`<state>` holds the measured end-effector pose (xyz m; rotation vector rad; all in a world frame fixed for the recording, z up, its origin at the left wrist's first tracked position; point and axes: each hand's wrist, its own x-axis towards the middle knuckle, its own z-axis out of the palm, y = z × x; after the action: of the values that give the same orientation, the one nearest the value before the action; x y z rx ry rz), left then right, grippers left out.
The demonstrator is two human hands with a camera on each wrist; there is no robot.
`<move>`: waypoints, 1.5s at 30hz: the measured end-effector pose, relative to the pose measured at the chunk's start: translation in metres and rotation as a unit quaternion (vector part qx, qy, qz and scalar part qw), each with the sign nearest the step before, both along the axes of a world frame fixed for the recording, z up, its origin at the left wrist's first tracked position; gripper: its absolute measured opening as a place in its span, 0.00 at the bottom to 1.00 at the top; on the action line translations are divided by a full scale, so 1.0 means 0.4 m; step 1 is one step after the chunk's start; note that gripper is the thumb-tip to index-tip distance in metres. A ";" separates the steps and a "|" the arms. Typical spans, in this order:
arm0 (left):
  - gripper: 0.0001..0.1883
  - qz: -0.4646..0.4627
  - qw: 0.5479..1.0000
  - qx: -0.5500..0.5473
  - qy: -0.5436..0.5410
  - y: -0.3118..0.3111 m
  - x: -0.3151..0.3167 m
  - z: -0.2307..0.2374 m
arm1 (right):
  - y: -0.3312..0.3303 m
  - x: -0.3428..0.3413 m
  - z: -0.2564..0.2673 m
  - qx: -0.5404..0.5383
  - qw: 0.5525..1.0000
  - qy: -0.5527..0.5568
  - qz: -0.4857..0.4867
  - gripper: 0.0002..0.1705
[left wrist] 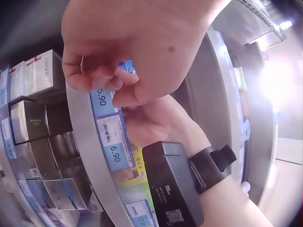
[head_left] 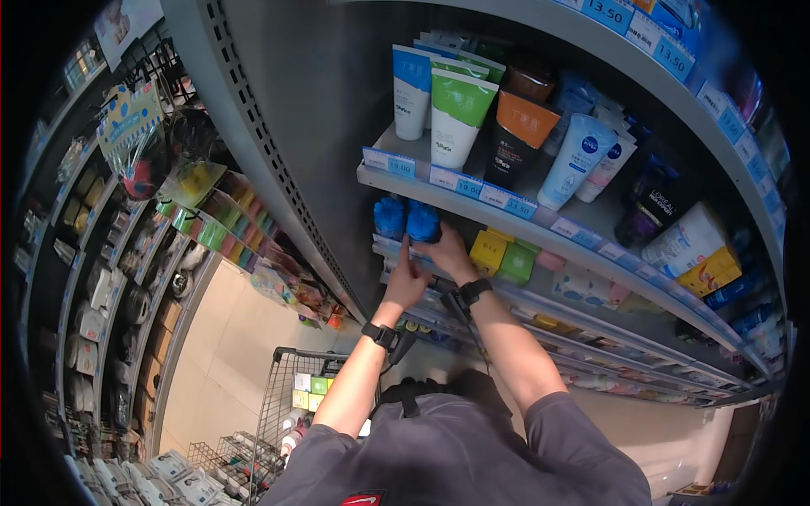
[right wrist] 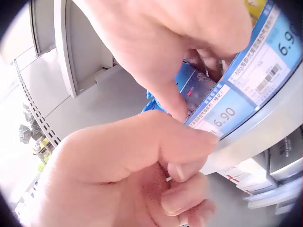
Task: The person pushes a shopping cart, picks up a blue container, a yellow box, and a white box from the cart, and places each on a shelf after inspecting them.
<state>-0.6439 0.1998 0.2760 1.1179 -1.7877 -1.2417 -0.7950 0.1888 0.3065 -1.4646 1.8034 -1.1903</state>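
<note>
Two blue packs stand side by side on the shelf at the far left of the lower tier, the left pack (head_left: 389, 218) and the right pack (head_left: 422, 221). My right hand (head_left: 453, 255) grips the right one from its right side. In the right wrist view, its thumb and fingers curl around this flower-patterned blue pack (right wrist: 198, 86), hiding part of it. My left hand (head_left: 407, 285) is just below and in front, index finger stretched toward the price tags (right wrist: 226, 112). Its other fingers are curled, with nothing seen in them.
Yellow boxes (head_left: 488, 251) and a green box (head_left: 517, 263) sit right of my right hand. Above is a shelf edge (head_left: 481, 190) with upright tubes (head_left: 460, 118). A grey upright panel (head_left: 253, 143) borders the left. A shopping cart (head_left: 272, 405) stands below left.
</note>
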 end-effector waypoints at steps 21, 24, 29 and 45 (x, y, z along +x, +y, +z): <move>0.22 0.112 0.950 0.290 0.021 0.525 0.116 -0.023 | 0.497 -0.131 -0.136 0.253 0.878 -0.263 0.309 0.32; 0.19 0.198 0.915 0.346 0.067 0.646 0.109 0.001 | 0.525 -0.146 -0.126 0.357 0.805 -0.308 0.361 0.29; 0.21 0.249 0.905 0.338 0.064 0.782 0.148 -0.001 | 0.543 -0.130 -0.187 0.412 0.757 -0.306 0.405 0.28; 0.23 0.344 0.871 0.292 0.197 1.040 0.538 -0.154 | 0.735 0.388 -0.179 0.506 0.693 -0.299 0.418 0.23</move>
<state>-0.4288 0.6159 0.2143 1.5076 -0.5978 -1.4294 -0.6397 0.4828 0.2349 -0.8233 0.8034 -0.0414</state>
